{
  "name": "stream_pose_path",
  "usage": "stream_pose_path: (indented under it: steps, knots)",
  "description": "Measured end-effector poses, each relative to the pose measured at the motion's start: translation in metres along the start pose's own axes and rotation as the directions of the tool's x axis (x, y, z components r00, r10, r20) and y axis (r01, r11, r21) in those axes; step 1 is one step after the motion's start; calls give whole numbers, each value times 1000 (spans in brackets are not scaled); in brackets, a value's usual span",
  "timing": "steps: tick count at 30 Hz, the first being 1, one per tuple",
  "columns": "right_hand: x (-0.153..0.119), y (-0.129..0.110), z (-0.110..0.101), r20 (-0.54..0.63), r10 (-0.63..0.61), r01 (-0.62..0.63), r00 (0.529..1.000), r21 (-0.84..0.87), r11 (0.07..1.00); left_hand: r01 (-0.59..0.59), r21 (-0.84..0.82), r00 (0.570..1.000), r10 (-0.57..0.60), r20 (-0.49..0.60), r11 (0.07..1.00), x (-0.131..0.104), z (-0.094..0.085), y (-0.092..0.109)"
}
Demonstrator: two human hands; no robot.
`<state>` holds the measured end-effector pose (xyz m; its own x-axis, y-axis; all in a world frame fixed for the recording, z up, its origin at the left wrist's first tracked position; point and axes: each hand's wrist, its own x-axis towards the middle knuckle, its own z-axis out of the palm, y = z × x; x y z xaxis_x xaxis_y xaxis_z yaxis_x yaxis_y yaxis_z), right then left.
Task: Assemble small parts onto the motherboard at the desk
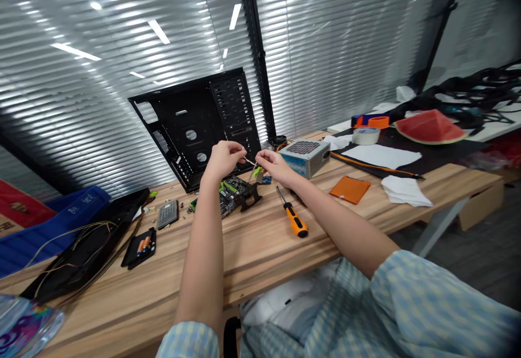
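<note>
Above the middle of the wooden table (260, 249), toward its far edge, both hands are raised and brought close together. The left hand (223, 158) is closed, its fingertips pinching one end of a thin pale strip (249, 161) that resembles a cable tie or wire; its exact type cannot be told. The right hand (273, 166) is likewise closed, fingers pinched on the other end of the strip, with a small green part (257, 172) showing just beside the fingers. Directly beneath the hands, a green motherboard (232, 190) lies flat on the table, with a black bracket (249, 195) resting against its near side. Behind it, a black computer case panel (195, 125) stands tilted against the window blinds. Near the right forearm, an orange-handled screwdriver (293, 218) lies on the table, tip pointing toward the far edge. Further right sit a grey power supply (304, 156) and a flat orange square (349, 189). Toward the left edge lie a grey drive (167, 213) and a black tray holding batteries (140, 247).
</note>
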<state>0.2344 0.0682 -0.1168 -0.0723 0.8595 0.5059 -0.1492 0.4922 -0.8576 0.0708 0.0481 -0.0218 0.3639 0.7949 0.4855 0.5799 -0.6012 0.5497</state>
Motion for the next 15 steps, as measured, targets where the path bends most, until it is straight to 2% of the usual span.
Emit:
stream_pose_path:
  steps: [5, 8, 12, 15]
  knots:
    - [2, 1, -2, -28, -34, 34, 999, -18, 999, 32, -12, 999, -32, -2, 999, 0, -3, -2]
    - [2, 1, -3, -21, 2, -2, 1000, -16, 1000, 46, -35, 999, -46, -17, 998, -1, -6, -1]
    - [1, 0, -5, 43, 72, -72, 996, 9, 997, 51, -53, 998, -53, -41, 997, 0, -8, -3]
    - [0, -1, -5, 47, 69, -70, 996, 12, 997, 49, -66, 997, -52, -51, 997, 0, -9, -6]
